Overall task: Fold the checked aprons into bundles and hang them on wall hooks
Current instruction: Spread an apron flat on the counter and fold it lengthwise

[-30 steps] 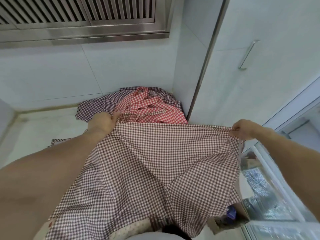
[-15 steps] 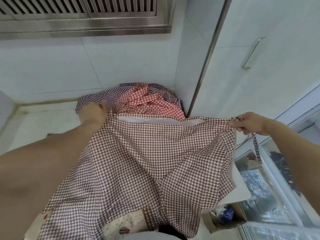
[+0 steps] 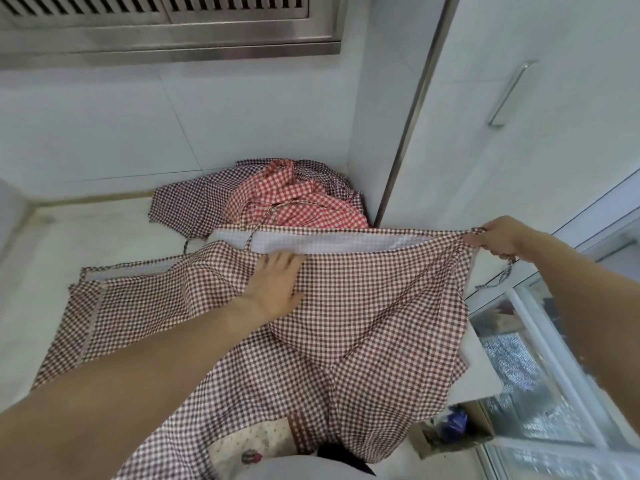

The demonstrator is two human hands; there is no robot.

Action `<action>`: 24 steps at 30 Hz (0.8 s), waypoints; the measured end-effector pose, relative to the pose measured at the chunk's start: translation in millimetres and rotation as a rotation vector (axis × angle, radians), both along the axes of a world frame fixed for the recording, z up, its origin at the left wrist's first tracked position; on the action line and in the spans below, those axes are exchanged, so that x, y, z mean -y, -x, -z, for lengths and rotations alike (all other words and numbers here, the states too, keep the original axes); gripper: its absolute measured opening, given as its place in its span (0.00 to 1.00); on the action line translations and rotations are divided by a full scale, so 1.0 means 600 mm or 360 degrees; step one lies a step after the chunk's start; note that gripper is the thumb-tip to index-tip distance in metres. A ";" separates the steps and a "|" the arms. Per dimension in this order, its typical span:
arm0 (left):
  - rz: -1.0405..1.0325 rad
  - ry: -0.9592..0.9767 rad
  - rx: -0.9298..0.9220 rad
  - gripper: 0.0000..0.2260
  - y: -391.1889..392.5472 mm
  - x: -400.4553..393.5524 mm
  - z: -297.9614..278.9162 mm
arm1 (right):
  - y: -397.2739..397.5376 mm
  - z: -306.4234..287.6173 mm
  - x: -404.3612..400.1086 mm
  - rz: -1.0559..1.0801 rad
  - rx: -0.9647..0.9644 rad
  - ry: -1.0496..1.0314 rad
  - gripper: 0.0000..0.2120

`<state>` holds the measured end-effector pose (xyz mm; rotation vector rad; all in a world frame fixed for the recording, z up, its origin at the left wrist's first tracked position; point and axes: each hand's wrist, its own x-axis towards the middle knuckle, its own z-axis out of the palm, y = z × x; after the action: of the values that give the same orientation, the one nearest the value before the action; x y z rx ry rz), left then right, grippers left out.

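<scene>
A brown checked apron (image 3: 363, 317) lies spread on the white counter (image 3: 104, 230) and hangs down its near edge. The left hand (image 3: 273, 285) rests flat on it, fingers straight. The right hand (image 3: 498, 237) pinches its far right corner and holds it up. Behind, a red apron (image 3: 298, 206) sits crumpled in the corner.

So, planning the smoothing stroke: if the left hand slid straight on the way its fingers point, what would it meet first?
Probably the apron's white turned-over hem, just past the left hand; depth beyond is unclear.
</scene>
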<state>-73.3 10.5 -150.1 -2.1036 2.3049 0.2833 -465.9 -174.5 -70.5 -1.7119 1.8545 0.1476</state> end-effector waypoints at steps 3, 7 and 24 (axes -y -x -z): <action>-0.0248 0.0119 0.0122 0.27 -0.023 0.012 0.000 | 0.015 0.008 -0.001 0.0061 -0.0071 0.0041 0.23; -0.0383 0.0039 0.0196 0.17 -0.068 0.036 -0.012 | 0.030 0.022 0.000 0.0136 -0.0237 0.0116 0.25; -0.0380 0.0524 -0.0007 0.09 -0.096 0.127 -0.050 | -0.232 0.074 -0.130 -0.0463 0.0326 0.0805 0.11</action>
<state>-15.6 -65.6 -120.1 -2.5352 2.2304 -0.1015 -326.4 -96.5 -114.8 -2.2371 1.5662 -0.4021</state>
